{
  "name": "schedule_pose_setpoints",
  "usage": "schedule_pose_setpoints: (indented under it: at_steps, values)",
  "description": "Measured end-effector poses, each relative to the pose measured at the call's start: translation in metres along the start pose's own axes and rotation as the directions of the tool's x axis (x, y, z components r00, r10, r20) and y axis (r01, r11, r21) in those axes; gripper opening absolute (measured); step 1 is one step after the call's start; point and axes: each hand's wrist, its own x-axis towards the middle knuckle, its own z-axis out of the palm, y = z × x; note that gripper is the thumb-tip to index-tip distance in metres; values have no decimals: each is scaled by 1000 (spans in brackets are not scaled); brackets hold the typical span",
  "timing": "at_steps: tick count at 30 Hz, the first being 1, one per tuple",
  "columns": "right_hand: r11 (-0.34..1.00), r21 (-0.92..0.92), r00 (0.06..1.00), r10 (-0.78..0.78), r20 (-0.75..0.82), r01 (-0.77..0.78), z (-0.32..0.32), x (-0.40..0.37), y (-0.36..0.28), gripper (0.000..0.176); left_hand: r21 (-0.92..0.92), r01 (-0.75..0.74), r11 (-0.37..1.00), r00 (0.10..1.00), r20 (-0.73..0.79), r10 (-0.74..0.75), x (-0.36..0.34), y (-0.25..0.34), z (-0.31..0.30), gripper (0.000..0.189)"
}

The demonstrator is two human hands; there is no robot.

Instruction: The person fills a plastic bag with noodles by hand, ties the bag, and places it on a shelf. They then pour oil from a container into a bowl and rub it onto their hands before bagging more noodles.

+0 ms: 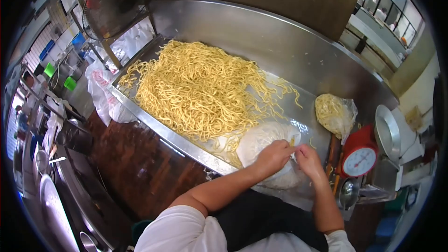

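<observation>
A bulging, whitish plastic bag lies at the near edge of a steel tray table; its contents are too cloudy to name. My left hand is closed on the gathered top of this bag. Close beside it, my right hand pinches the same bag top, fingers bent together. Just beyond the bag spreads a big heap of yellow noodles, with loose strands trailing right. Another clear bag, holding noodles, rests on the tray to the right of my hands.
On the right stand a red dial scale with a metal pan, wooden sticks and a metal ladle bowl. A fan is at the back left. White plastic bags hang beside the tray's left end.
</observation>
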Motion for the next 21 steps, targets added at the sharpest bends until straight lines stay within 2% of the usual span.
schedule_pose_setpoints:
  at_steps: [1,2,4,5,7,8,11,13,14,15,16,17,18,19,20,21]
  values:
    - [998,48,997,34,72,-38,-1,-1,1,21,-41,3,999,1000,-9,-3,0,-1,-1,36]
    - [998,48,997,36,72,-40,-3,-3,0,21,-82,6,997,1000,-20,-8,-1,-1,-1,28]
    - [951,221,971,188,148,-218,-8,-9,-17,23,-96,37,995,999,-17,-38,2,5,-5,24]
    - [951,219,971,188,148,-218,-7,-10,-17,23,-109,67,992,998,-13,-69,3,8,-7,20]
    - [905,363,974,185,130,-220,-4,-12,-17,22,-131,85,988,996,-17,-88,2,10,-8,18]
    - [905,365,974,185,128,-220,-4,-13,-17,22,-151,101,983,994,-20,-105,2,11,-9,16]
    - [899,387,973,144,179,-204,-8,-20,-24,22,-127,113,985,991,-51,-121,-4,13,-13,17]
    - [956,271,973,49,225,-111,-12,-25,-31,20,-92,123,988,991,-34,-127,-6,15,-23,16]
    - [955,273,973,57,222,-119,-12,-26,-30,20,-56,132,990,991,-23,-133,-6,17,-29,16]
    - [980,199,976,-62,208,20,-12,-26,-29,20,-61,131,989,991,-14,-132,-5,21,-36,16]
    - [980,121,962,-182,202,160,-13,-26,-27,20,-10,277,961,958,85,-275,-3,26,-45,15]
    - [980,124,965,-175,193,153,-13,-22,-22,20,57,407,912,895,174,-411,-1,28,-48,14]
    - [972,165,944,-204,261,165,-13,-15,-15,19,56,400,915,897,182,-403,-1,28,-48,14]
    - [963,206,915,-236,327,175,-14,-11,-12,19,-2,481,876,852,234,-468,-2,27,-46,15]
    - [963,206,918,-234,322,173,-15,-9,-10,19,-55,561,826,801,287,-525,-3,27,-44,18]
    - [948,317,912,-153,381,27,-15,-8,-11,18,-55,559,827,802,288,-523,-4,26,-42,18]
